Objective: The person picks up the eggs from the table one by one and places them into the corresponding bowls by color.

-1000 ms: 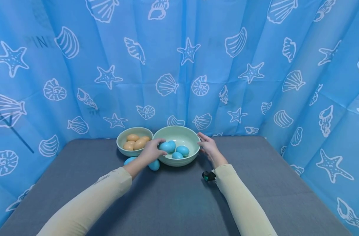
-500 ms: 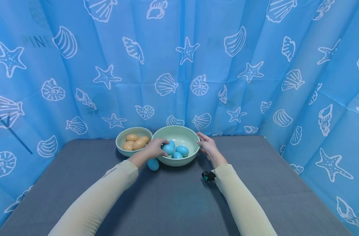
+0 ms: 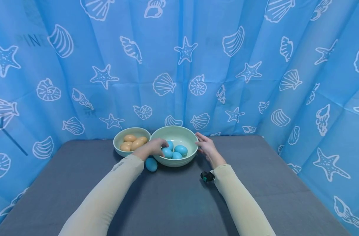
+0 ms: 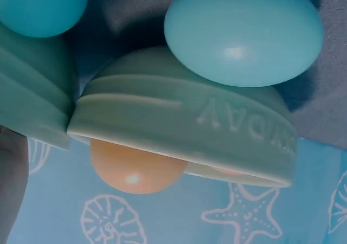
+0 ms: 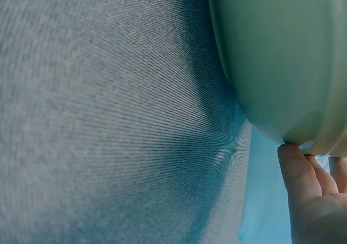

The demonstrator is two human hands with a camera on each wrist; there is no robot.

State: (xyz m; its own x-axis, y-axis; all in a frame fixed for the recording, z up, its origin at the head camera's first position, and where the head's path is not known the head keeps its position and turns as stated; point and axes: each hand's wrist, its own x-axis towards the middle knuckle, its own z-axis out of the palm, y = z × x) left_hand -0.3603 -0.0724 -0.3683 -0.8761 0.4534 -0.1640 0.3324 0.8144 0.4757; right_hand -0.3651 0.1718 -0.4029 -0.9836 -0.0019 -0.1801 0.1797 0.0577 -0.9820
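Observation:
My left hand (image 3: 155, 147) reaches over the near left rim of the larger pale green bowl (image 3: 192, 154), thumb and fingers around a blue egg (image 3: 167, 153) low inside it. Several other blue eggs, one of them a nearby blue egg (image 3: 180, 150), lie there too. At the bowl's right side, my right hand (image 3: 209, 148) holds the rim, with fingertips (image 5: 293, 152) touching the outer wall. A loose blue egg (image 3: 151, 164) lies on the table in front. The left wrist view shows another blue egg (image 4: 244, 32) beside the smaller bowl; my left arm hides it from the head view.
Touching the larger bowl on its left is a smaller pale green bowl (image 3: 116, 144) with several tan eggs (image 3: 137, 144). A grey cloth covers the table (image 3: 179, 203). Blue curtains (image 3: 182, 82) with shell prints hang behind. A black device (image 3: 207, 176) sits at my right wrist.
My left hand has lowered the blue egg deeper among the others in the larger bowl. The left forearm has swung right, covering one loose egg. My right hand stays at the rim.

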